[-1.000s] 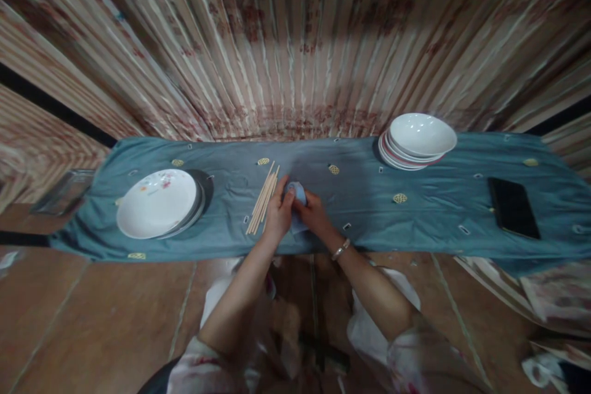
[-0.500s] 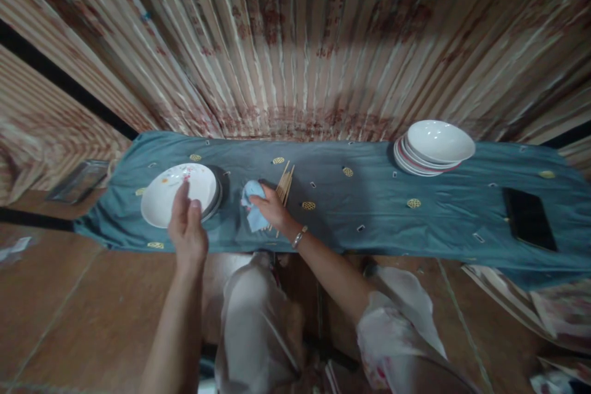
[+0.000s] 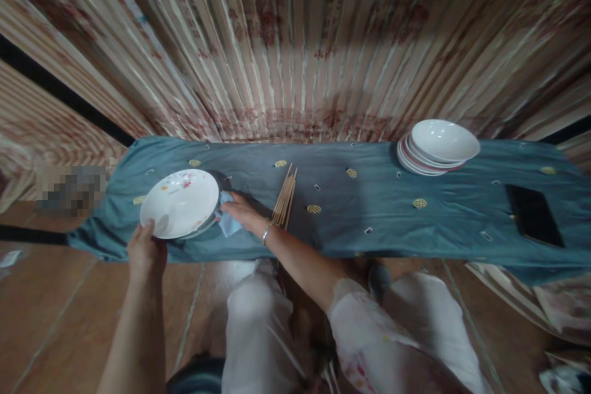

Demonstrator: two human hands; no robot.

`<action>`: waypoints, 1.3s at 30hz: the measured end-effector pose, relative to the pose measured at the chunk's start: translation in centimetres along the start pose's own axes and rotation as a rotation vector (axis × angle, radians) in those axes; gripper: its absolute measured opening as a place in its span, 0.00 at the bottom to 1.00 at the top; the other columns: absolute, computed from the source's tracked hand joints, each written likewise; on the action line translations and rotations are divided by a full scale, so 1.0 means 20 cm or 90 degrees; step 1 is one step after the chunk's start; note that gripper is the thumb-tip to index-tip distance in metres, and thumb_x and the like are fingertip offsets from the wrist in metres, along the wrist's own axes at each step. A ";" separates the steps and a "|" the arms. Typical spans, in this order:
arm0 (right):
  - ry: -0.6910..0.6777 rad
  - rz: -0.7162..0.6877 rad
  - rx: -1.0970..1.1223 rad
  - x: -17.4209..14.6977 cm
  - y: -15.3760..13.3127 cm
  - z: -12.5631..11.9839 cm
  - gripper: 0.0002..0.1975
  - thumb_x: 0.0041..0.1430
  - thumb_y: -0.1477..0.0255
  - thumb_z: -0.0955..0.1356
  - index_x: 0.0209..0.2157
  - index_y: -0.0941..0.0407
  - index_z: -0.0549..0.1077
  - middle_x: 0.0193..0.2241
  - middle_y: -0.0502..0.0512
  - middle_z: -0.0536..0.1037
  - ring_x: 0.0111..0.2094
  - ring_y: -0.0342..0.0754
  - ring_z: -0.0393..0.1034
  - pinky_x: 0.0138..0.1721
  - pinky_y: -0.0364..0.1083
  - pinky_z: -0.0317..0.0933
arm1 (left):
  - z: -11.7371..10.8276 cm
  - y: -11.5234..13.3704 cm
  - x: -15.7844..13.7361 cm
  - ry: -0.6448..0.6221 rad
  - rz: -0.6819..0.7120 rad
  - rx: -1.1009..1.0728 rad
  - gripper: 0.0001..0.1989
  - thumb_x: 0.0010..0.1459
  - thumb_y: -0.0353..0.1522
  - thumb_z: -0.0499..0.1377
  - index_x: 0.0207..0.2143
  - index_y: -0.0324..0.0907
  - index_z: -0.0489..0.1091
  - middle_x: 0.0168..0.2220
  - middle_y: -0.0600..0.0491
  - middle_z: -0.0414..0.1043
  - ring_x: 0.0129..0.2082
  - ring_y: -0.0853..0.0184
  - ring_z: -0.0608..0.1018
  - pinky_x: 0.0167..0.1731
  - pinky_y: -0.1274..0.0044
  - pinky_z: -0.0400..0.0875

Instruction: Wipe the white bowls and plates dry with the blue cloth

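A white plate [image 3: 182, 204] with a small floral print tops a low stack at the left of the table. My left hand [image 3: 146, 252] grips its near left rim, the thumb over the edge. On the right side of the stack, my right hand [image 3: 242, 209] pinches a light blue cloth [image 3: 228, 220], close against the plates' edge. Whether the cloth touches the top plate or one below, I cannot tell. Several wooden chopsticks [image 3: 286, 197] lie in a loose bundle just beyond my right wrist.
A stack of white bowls [image 3: 438, 144] stands at the back right of the table with the teal cloth [image 3: 341, 221]. A dark phone or tablet [image 3: 533, 215] lies near the right end. A pleated curtain [image 3: 295, 61] hangs behind.
My left hand has come down from above the plate onto its near left rim. My right hand has carried the cloth left, from the chopsticks to the plate stack.
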State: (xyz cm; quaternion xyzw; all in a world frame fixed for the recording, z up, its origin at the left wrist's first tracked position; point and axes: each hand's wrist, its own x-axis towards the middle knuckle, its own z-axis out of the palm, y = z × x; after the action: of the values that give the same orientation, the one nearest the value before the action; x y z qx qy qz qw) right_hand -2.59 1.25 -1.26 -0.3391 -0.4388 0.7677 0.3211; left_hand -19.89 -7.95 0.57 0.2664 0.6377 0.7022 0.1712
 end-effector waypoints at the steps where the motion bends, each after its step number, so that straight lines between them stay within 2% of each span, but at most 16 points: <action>1: 0.002 0.035 0.009 0.01 -0.01 0.00 0.09 0.53 0.78 0.68 0.37 0.53 0.73 0.21 0.44 0.72 0.20 0.43 0.70 0.21 0.40 0.67 | 0.01 0.01 0.00 0.022 -0.047 -0.014 0.09 0.45 0.34 0.65 0.31 0.41 0.74 0.34 0.54 0.82 0.46 0.58 0.81 0.63 0.57 0.66; 4: 0.021 0.079 0.016 0.01 -0.02 0.00 0.14 0.52 0.81 0.66 0.39 0.52 0.74 0.22 0.43 0.73 0.20 0.42 0.70 0.22 0.40 0.67 | 0.02 0.03 -0.01 0.058 -0.105 -0.015 0.10 0.38 0.29 0.65 0.28 0.42 0.74 0.29 0.58 0.81 0.42 0.59 0.81 0.63 0.55 0.65; 11: 0.046 0.047 -0.005 -0.07 -0.04 -0.02 0.16 0.52 0.80 0.65 0.42 0.51 0.75 0.24 0.43 0.74 0.21 0.43 0.70 0.23 0.40 0.66 | 0.05 0.07 -0.04 0.049 -0.065 0.014 0.10 0.36 0.29 0.64 0.27 0.44 0.76 0.23 0.60 0.76 0.38 0.58 0.81 0.60 0.53 0.68; 18: 0.103 -0.014 -0.009 -0.14 -0.13 -0.17 0.22 0.53 0.78 0.63 0.50 0.52 0.73 0.25 0.44 0.75 0.19 0.40 0.68 0.22 0.38 0.63 | 0.24 0.14 -0.09 -0.023 -0.079 -0.046 0.13 0.35 0.28 0.65 0.29 0.41 0.76 0.27 0.57 0.78 0.42 0.59 0.80 0.60 0.60 0.68; 22: 0.145 -0.050 -0.039 -0.18 -0.21 -0.30 0.20 0.53 0.78 0.63 0.48 0.54 0.74 0.23 0.43 0.73 0.17 0.39 0.63 0.20 0.38 0.60 | 0.38 0.12 -0.13 -0.067 -0.122 -0.085 0.15 0.36 0.28 0.65 0.32 0.38 0.76 0.29 0.55 0.79 0.44 0.60 0.80 0.61 0.62 0.67; 26: 0.173 -0.056 -0.076 -0.19 -0.24 -0.42 0.17 0.51 0.78 0.63 0.42 0.55 0.75 0.21 0.43 0.71 0.17 0.39 0.62 0.21 0.38 0.60 | 0.49 0.08 -0.18 -0.104 -0.131 -0.092 0.19 0.35 0.30 0.65 0.35 0.38 0.77 0.32 0.52 0.80 0.45 0.58 0.79 0.57 0.62 0.70; 32: 0.179 -0.044 -0.098 -0.17 -0.22 -0.49 0.15 0.52 0.76 0.63 0.40 0.56 0.76 0.21 0.44 0.72 0.17 0.41 0.63 0.23 0.41 0.61 | 0.55 0.04 -0.21 -0.095 -0.162 -0.072 0.22 0.37 0.29 0.62 0.39 0.38 0.77 0.36 0.50 0.80 0.45 0.57 0.80 0.54 0.65 0.73; 36: 0.184 -0.057 -0.142 -0.14 -0.20 -0.50 0.14 0.53 0.75 0.64 0.40 0.55 0.76 0.22 0.45 0.73 0.19 0.41 0.65 0.24 0.40 0.62 | 0.56 0.04 -0.22 -0.093 -0.153 -0.075 0.23 0.38 0.29 0.62 0.42 0.37 0.77 0.39 0.48 0.80 0.48 0.57 0.80 0.56 0.66 0.72; 39: 0.210 -0.061 -0.219 -0.14 -0.20 -0.50 0.15 0.54 0.76 0.64 0.43 0.54 0.76 0.25 0.47 0.75 0.24 0.44 0.69 0.29 0.42 0.66 | 0.57 0.03 -0.22 -0.074 -0.155 -0.081 0.30 0.38 0.27 0.62 0.49 0.38 0.74 0.47 0.46 0.79 0.52 0.58 0.79 0.60 0.66 0.69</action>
State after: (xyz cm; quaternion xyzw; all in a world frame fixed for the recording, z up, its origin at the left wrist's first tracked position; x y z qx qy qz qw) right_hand 7.76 5.25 -0.92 -0.4887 -0.5204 0.5995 0.3619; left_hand -9.54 -1.42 0.94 0.2162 0.6085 0.6986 0.3081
